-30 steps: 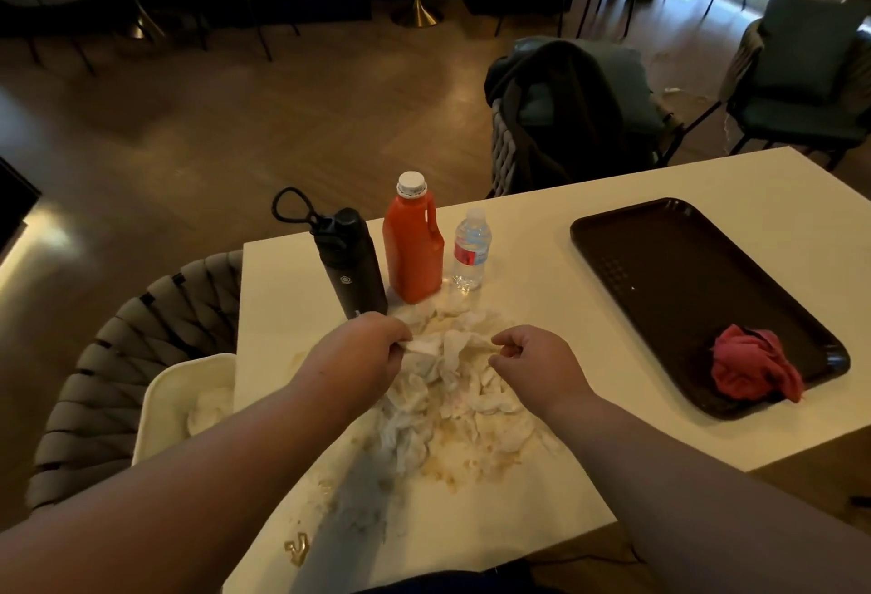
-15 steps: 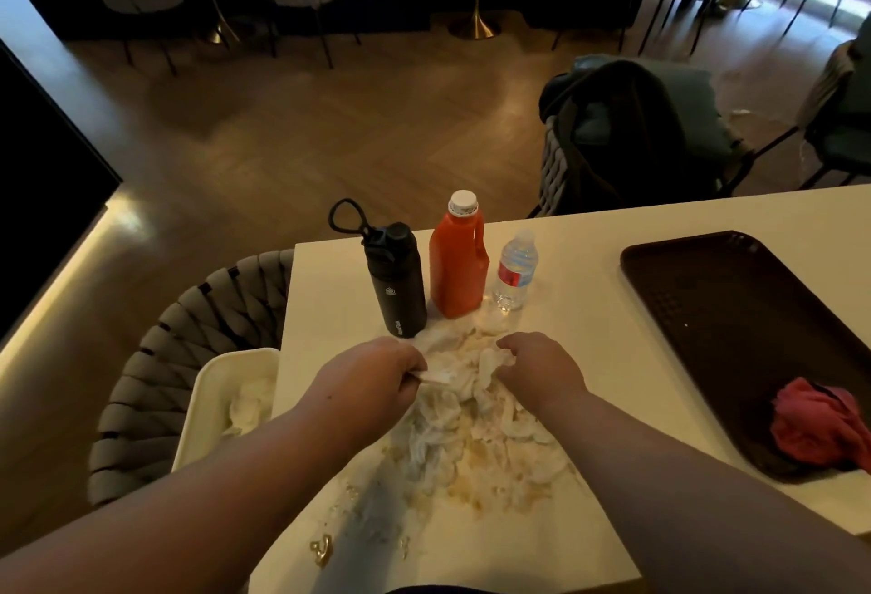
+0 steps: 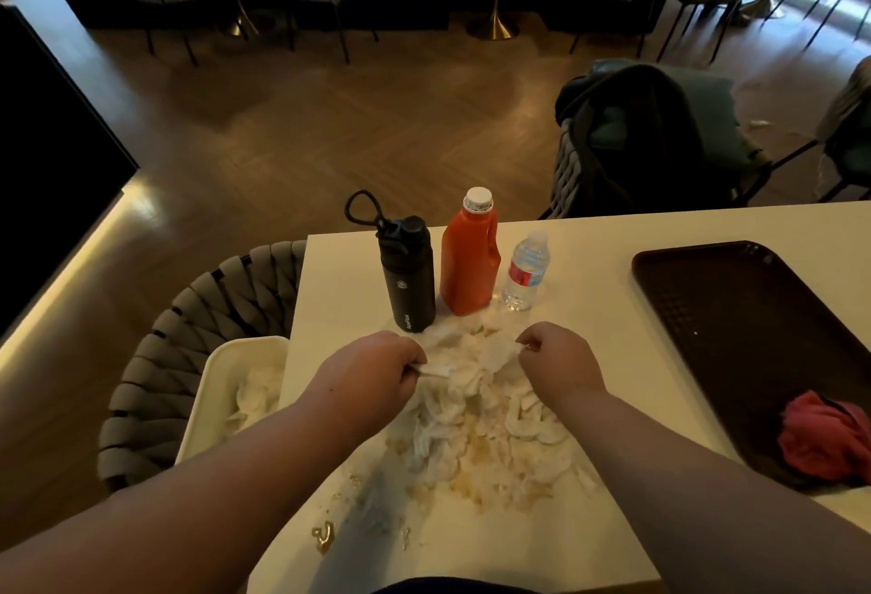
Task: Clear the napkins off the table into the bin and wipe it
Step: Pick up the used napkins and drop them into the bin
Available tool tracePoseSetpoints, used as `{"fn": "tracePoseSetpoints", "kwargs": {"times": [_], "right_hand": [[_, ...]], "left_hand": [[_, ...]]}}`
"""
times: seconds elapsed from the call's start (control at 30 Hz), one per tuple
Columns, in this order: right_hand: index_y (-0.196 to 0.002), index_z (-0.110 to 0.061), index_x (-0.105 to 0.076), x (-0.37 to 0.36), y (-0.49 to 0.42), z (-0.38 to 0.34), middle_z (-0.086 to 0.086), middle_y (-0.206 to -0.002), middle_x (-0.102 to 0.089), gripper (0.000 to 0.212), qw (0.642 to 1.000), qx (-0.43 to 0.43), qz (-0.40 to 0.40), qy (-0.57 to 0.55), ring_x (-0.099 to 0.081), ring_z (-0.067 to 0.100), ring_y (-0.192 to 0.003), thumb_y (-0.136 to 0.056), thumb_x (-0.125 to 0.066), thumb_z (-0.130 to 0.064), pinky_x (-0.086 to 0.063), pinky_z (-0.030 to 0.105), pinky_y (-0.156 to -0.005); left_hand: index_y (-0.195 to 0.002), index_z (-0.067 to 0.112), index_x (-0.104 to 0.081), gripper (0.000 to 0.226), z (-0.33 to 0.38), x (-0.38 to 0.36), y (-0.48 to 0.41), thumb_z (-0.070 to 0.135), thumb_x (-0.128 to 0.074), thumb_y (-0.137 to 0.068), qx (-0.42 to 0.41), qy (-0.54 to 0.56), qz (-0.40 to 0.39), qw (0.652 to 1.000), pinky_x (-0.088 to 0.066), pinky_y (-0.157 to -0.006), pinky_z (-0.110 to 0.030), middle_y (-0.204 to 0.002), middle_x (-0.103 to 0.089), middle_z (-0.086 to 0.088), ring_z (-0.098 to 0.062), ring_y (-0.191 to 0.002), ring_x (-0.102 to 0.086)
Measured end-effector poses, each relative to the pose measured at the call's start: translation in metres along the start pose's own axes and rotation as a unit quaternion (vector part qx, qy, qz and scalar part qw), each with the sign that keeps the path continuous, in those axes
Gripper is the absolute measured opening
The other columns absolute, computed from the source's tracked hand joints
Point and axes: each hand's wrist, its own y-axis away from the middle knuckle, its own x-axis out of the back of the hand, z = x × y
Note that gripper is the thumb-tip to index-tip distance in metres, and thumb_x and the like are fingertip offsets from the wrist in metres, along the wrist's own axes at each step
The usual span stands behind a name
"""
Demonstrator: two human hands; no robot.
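Observation:
A heap of crumpled white napkins (image 3: pixel 476 409), stained brown in places, lies on the white table (image 3: pixel 589 263) in front of me. My left hand (image 3: pixel 372 372) grips napkins at the heap's left side. Fingers curled, my right hand (image 3: pixel 558 365) pinches a napkin at the heap's upper right. A white bin (image 3: pixel 212 386) with napkins inside stands on the woven chair at the table's left edge. Brown spill marks (image 3: pixel 325 537) dot the table near me. A pink cloth (image 3: pixel 825 445) lies bunched on the dark tray.
A black flask (image 3: pixel 407 277), an orange bottle (image 3: pixel 469 258) and a small water bottle (image 3: pixel 525 273) stand just behind the napkins. The dark brown tray (image 3: pixel 754 324) is at the right. A woven chair (image 3: pixel 207 310) is at the left, another chair with dark clothing (image 3: pixel 645 136) beyond the table.
The view has shifted left, so everything sits further right in the frame. My hands have moved slightly apart while holding the napkins, the right one lifting a piece.

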Motion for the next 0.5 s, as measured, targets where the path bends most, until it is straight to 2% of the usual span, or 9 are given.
{"fn": "tracePoseSetpoints", "kwargs": {"times": [0.07,0.17,0.23,0.3,0.4,0.5], "right_hand": [[-0.103,-0.023,-0.074,0.009,0.005,-0.005,-0.007,-0.095,-0.069,0.025,0.999,0.005,0.019,-0.041,-0.063,0.015,-0.085,-0.087,-0.057,-0.014,-0.052,0.031,-0.072],[-0.099,-0.022,-0.075,0.022,0.011,-0.012,-0.008,-0.085,-0.069,0.022,0.994,0.015,0.038,-0.099,-0.064,0.011,-0.078,-0.086,-0.059,-0.012,-0.049,0.027,-0.064],[-0.099,-0.021,-0.074,0.028,0.017,-0.018,-0.006,-0.082,-0.069,0.022,0.990,0.022,0.046,-0.131,-0.065,0.015,-0.074,-0.087,-0.060,-0.010,-0.055,0.031,-0.062],[-0.100,-0.021,-0.074,0.032,0.024,-0.025,-0.002,-0.084,-0.069,0.022,0.984,0.020,0.041,-0.171,-0.068,0.022,-0.072,-0.089,-0.060,-0.007,-0.062,0.039,-0.062],[-0.100,-0.017,-0.078,0.034,0.034,-0.034,0.000,-0.091,-0.071,0.025,0.977,0.026,0.026,-0.210,-0.070,0.024,-0.072,-0.091,-0.059,-0.002,-0.063,0.034,-0.056],[-0.099,-0.016,-0.080,0.032,0.040,-0.041,0.001,-0.096,-0.072,0.027,0.975,0.038,0.019,-0.220,-0.071,0.026,-0.078,-0.092,-0.059,-0.002,-0.064,0.033,-0.060]], "left_hand": [[-0.119,0.033,-0.073,0.025,-0.001,0.001,0.000,0.028,-0.058,-0.099,0.005,0.004,0.005,1.000,-0.058,-0.086,-0.029,-0.106,-0.066,0.014,-0.007,-0.092,-0.061],[-0.117,0.032,-0.074,0.024,-0.001,0.001,0.001,0.027,-0.059,-0.099,0.015,0.015,0.008,1.000,-0.059,-0.085,-0.031,-0.103,-0.065,0.013,-0.008,-0.089,-0.062],[-0.117,0.031,-0.074,0.024,-0.002,0.002,0.001,0.026,-0.059,-0.099,0.017,0.020,0.010,1.000,-0.059,-0.086,-0.031,-0.102,-0.066,0.012,-0.008,-0.089,-0.062],[-0.116,0.030,-0.075,0.024,-0.004,0.004,0.001,0.025,-0.058,-0.099,0.016,0.023,0.014,1.000,-0.059,-0.085,-0.031,-0.102,-0.066,0.010,-0.009,-0.089,-0.062],[-0.116,0.028,-0.075,0.023,-0.005,0.007,0.000,0.024,-0.059,-0.100,0.020,0.030,0.016,0.999,-0.059,-0.087,-0.031,-0.103,-0.068,0.008,-0.010,-0.090,-0.063],[-0.116,0.027,-0.075,0.022,-0.008,0.009,0.000,0.023,-0.060,-0.100,0.021,0.042,0.025,0.999,-0.058,-0.087,-0.030,-0.102,-0.068,0.009,-0.009,-0.090,-0.063]]}}
